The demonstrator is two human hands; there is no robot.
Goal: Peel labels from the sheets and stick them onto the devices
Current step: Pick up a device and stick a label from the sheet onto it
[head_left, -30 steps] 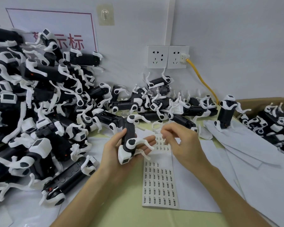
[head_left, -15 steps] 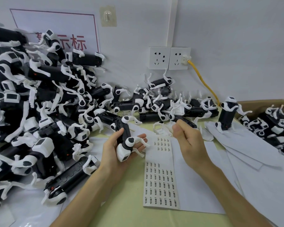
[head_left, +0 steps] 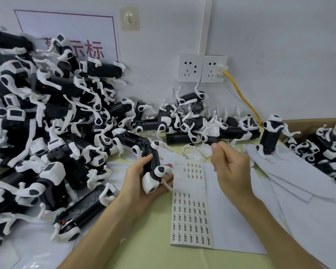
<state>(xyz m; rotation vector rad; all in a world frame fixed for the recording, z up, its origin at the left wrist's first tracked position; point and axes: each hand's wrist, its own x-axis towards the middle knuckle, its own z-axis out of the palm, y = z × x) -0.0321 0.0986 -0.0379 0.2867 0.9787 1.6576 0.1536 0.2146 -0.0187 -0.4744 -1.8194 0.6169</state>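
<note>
My left hand (head_left: 142, 183) grips a black-and-white device (head_left: 153, 164), holding it tilted above the yellow-green table with its white end toward me. A label sheet (head_left: 192, 214) with several rows of small printed labels lies flat just right of that hand. Its upper part has bare gaps. My right hand (head_left: 231, 169) hovers above the top of the sheet. Its thumb and forefinger are pinched together on a tiny label, which the fingertips mostly hide. The two hands are apart.
A tall pile of devices (head_left: 47, 123) fills the left side, and more lie along the wall (head_left: 192, 125). One device (head_left: 270, 138) stands upright at the right beside a cardboard box (head_left: 303, 125) of devices. White backing sheets (head_left: 308, 191) are spread on the right. A yellow cable (head_left: 241, 96) hangs from the wall sockets (head_left: 202, 68).
My right hand has lifted from the top of the label sheet and moved up and to the right. My left hand still holds the device, shifted slightly left.
</note>
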